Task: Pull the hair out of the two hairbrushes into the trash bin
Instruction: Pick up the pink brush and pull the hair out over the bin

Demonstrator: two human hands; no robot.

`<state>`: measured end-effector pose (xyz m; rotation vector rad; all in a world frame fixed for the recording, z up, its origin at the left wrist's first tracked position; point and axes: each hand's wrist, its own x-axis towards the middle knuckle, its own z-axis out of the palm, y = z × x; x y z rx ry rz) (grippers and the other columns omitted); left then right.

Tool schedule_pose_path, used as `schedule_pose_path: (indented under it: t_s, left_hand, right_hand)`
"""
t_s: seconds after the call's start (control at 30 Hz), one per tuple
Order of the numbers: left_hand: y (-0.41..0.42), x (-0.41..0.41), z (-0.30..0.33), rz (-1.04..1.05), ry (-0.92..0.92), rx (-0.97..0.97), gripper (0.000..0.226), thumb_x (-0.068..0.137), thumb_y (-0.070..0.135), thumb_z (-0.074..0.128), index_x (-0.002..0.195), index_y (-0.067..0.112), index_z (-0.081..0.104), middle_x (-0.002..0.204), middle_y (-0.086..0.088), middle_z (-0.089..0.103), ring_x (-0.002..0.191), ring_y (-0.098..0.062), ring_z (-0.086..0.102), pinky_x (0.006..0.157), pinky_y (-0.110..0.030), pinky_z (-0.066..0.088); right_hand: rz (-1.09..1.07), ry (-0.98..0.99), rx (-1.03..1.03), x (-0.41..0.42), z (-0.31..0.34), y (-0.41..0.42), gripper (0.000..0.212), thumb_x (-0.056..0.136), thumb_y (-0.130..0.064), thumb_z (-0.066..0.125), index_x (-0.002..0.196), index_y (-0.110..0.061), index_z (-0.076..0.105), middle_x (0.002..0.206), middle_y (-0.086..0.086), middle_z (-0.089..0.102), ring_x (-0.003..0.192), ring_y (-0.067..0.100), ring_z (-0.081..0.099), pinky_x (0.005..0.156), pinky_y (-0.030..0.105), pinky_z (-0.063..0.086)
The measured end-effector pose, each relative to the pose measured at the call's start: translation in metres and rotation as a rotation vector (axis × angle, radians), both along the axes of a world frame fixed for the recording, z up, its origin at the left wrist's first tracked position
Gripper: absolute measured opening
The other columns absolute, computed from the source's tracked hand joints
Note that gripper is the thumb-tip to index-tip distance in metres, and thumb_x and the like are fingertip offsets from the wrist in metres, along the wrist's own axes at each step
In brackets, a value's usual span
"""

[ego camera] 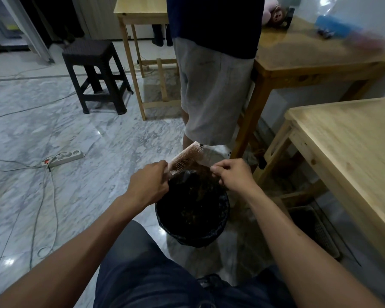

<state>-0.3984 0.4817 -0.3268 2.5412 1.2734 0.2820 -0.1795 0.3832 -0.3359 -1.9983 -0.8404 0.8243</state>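
Cables trail over the marble floor at far left, running to a white power strip. Behind them a dark stool stands near a pale table. Toward the middle, the left hand is curled round the handle end of a pink brush, which tilts up and away with its bristles facing the right hand. Just below the brush sits the bin, lined with a black bag and dark inside; brown strands seem to lie in it, though the gloom makes that hard to confirm. The right hand hovers above the bin's far rim, fingertips pinched together beside the brush head; whether hair is between them cannot be told. Beyond the bin stands another person in pale shorts. To the right are two wooden tables, the nearer one bare-topped, the farther one carrying a plush toy and a blurred blue object.
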Motion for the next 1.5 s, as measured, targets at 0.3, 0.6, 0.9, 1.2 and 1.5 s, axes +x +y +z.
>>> schedule_pose_path:
  t_s: [0.3,0.6,0.9,1.2,1.5]
  left_hand:
    - [0.006,-0.007,0.009,0.129,-0.144,-0.039,0.025,0.098,0.030,0.054,0.105,0.006,0.056,0.076,-0.011,0.062,0.064,-0.027,0.054,0.054,-0.040,0.043]
    - [-0.006,0.002,0.012,0.022,-0.201,0.011,0.022,0.094,0.030,0.059,0.090,0.009,0.057,0.067,-0.009,0.059,0.058,-0.027,0.051,0.053,-0.039,0.041]
    - [-0.003,0.004,0.016,0.134,-0.167,0.096,0.024,0.098,0.034,0.053,0.092,0.011,0.055,0.069,-0.002,0.057,0.060,-0.027,0.049,0.053,-0.034,0.035]
    - [-0.006,0.006,0.011,0.174,-0.154,0.162,0.026,0.099,0.035,0.049,0.095,0.010,0.054,0.076,-0.004,0.060,0.061,-0.026,0.048,0.054,-0.033,0.033]
    - [-0.011,0.001,0.006,0.042,-0.167,0.105,0.024,0.098,0.037,0.052,0.094,0.013,0.055,0.073,-0.003,0.061,0.064,-0.028,0.054,0.054,-0.036,0.041]
  right_hand:
    - [0.091,-0.010,-0.144,0.009,-0.003,-0.017,0.023,0.100,-0.027,0.067,0.119,-0.019,0.076,0.104,-0.006,0.075,0.080,0.012,0.073,0.066,0.021,0.055]
    - [0.224,0.185,-0.019,-0.009,0.014,0.006,0.076,0.091,-0.035,0.074,0.157,-0.023,0.040,0.148,0.000,0.052,0.080,0.013,0.073,0.056,0.025,0.052]
    - [0.176,-0.054,-0.049,-0.008,0.007,0.000,0.019,0.091,-0.040,0.076,0.092,-0.022,0.084,0.067,0.004,0.074,0.064,0.011,0.067,0.065,0.024,0.049]
    - [0.255,-0.127,-0.188,0.005,-0.002,-0.005,0.023,0.093,-0.033,0.075,0.112,-0.021,0.080,0.092,-0.004,0.077,0.082,0.009,0.071,0.076,0.027,0.058]
    - [0.185,0.236,0.009,-0.004,0.017,0.015,0.052,0.095,-0.037,0.069,0.144,-0.024,0.056,0.128,-0.002,0.065,0.074,0.012,0.066,0.051,0.023,0.047]
